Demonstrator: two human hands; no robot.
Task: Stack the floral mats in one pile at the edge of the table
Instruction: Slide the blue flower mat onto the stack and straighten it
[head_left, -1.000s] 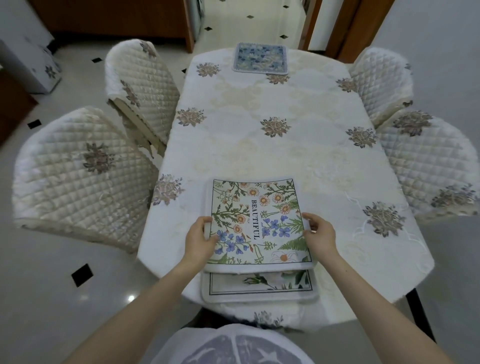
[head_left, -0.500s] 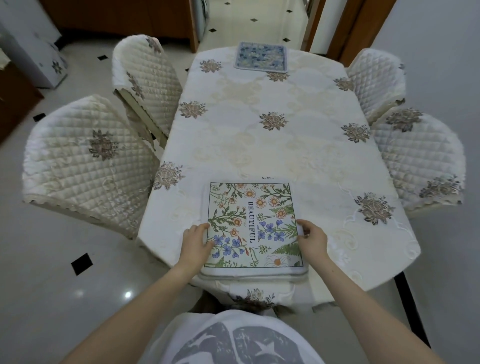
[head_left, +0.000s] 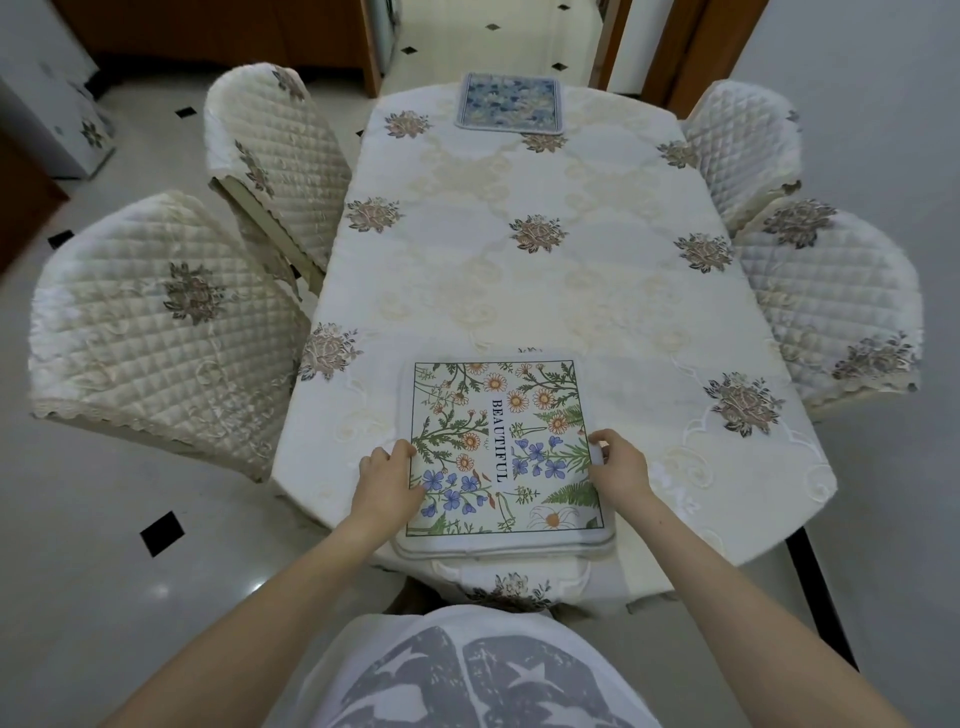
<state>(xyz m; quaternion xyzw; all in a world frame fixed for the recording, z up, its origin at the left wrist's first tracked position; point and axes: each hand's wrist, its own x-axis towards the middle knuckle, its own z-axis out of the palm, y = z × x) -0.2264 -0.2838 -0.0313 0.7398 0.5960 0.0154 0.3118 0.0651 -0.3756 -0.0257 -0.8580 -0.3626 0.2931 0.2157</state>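
A white floral mat printed "BEAUTIFUL" (head_left: 501, 447) lies on top of another mat at the near edge of the table (head_left: 545, 291); only the lower mat's rim (head_left: 498, 552) shows beneath it. My left hand (head_left: 387, 480) grips the top mat's left edge and my right hand (head_left: 618, 467) grips its right edge. A blue floral mat (head_left: 510, 103) lies alone at the far end of the table.
Two quilted chairs stand on the left (head_left: 161, 322) (head_left: 275, 156) and two on the right (head_left: 831, 306) (head_left: 743, 140). A doorway and wooden cabinets are beyond the far end. The tablecloth hangs over the near edge.
Both hands slid the "BEAUTIFUL" mat toward the near edge until it covered the lower mat, whose leafy print no longer shows.
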